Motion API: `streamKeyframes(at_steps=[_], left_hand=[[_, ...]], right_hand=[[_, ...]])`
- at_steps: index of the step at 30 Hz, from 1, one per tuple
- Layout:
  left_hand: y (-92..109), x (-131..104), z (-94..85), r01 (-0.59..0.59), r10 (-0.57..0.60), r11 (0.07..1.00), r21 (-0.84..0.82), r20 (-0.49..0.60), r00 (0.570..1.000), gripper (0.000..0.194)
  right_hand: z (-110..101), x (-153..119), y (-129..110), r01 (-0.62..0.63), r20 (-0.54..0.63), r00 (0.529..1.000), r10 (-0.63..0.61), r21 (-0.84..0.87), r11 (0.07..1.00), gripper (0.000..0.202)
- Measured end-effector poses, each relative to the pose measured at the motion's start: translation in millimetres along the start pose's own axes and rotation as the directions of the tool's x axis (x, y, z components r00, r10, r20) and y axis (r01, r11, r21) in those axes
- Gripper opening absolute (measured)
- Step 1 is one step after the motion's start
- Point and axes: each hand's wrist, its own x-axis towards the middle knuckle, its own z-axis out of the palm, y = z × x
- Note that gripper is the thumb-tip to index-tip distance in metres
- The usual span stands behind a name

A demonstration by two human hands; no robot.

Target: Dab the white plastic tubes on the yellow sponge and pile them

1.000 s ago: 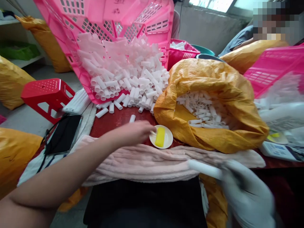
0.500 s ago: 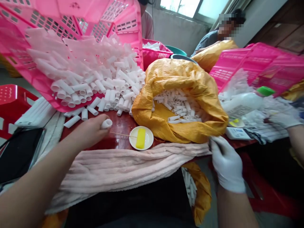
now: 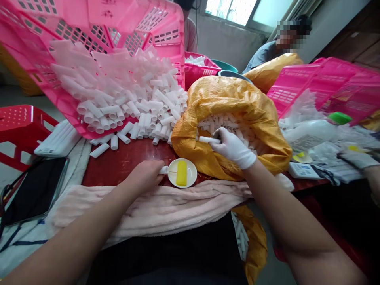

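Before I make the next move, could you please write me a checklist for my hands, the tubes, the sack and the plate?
1. Right hand grip on white tube: ok, held.
2. Orange sack open below that hand: ok.
3. Left hand grip on second tube: ok, one end shows by the plate.
4. Yellow block within the plate's rim: ok.
5. Thin stick inside second tube: cannot tell, left hand hides it.
6. Both hands gloved: not ok, left is bare.

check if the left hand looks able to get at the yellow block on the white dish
Likely yes: the left hand is right beside the white dish, where the yellow block lies uncovered. The white tube in its fingers might hinder a grasp, though.
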Motion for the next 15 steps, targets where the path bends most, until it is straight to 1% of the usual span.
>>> streamKeyframes(at_steps=[1, 2, 3, 4, 5, 6, 8, 10, 11, 13, 15], left_hand=[[-0.1, 0.4, 1.4, 0.007, -0.007, 1.0, -0.002, 0.0, 1.0, 0.017], [-0.5, 0.8, 2.9, 0.015, -0.015, 1.0, -0.003, -0.001, 1.0, 0.018], [-0.9, 1.3, 4.2, 0.022, -0.022, 1.0, 0.0, -0.004, 1.0, 0.019], [-1.4, 1.8, 5.4, 0.026, -0.026, 1.0, 0.001, -0.009, 1.0, 0.02], [-2.0, 2.2, 6.5, 0.025, -0.025, 1.0, 0.002, -0.016, 1.0, 0.02], [-2.6, 2.6, 7.3, 0.019, -0.019, 1.0, 0.002, -0.023, 1.0, 0.021], [-3.3, 3.0, 8.2, 0.012, -0.012, 1.0, 0.004, -0.033, 0.999, 0.024], [-3.3, 3.1, 8.4, 0.025, -0.024, 1.0, 0.016, -0.035, 0.999, 0.027], [-2.8, 3.0, 8.2, 0.037, -0.036, 0.999, 0.022, -0.034, 0.999, 0.027], [-1.3, 2.8, 7.1, 0.054, -0.053, 0.998, 0.03, -0.029, 0.998, 0.027], [0.4, 2.5, 5.8, 0.054, -0.053, 0.998, 0.031, -0.019, 0.998, 0.024]], right_hand=[[4.5, -12.4, -5.3, 0.079, -0.009, 0.997, -0.079, 0.156, 0.985, 0.029], [11.8, -23.8, -10.1, 0.151, -0.006, 0.988, -0.156, 0.298, 0.942, 0.029], [21.2, -33.3, -14.4, 0.198, 0.002, 0.976, -0.217, 0.399, 0.895, 0.028], [32.0, -40.3, -18.1, 0.224, 0.004, 0.967, -0.254, 0.456, 0.862, 0.027], [43.1, -44.4, -21.3, 0.243, -0.012, 0.963, -0.269, 0.469, 0.849, 0.026], [53.4, -45.9, -23.9, 0.263, -0.038, 0.96, -0.276, 0.447, 0.855, 0.026], [68.2, -43.5, -27.5, 0.306, -0.083, 0.952, -0.295, 0.336, 0.891, 0.024], [73.7, -39.8, -28.5, 0.364, -0.05, 0.931, -0.362, 0.191, 0.911, 0.022], [73.6, -39.0, -27.9, 0.41, -0.006, 0.911, -0.413, 0.127, 0.903, 0.022], [70.9, -40.4, -25.2, 0.52, 0.078, 0.85, -0.522, 0.038, 0.853, 0.023], [68.4, -43.9, -21.8, 0.61, 0.106, 0.787, -0.608, 0.021, 0.792, 0.024]])
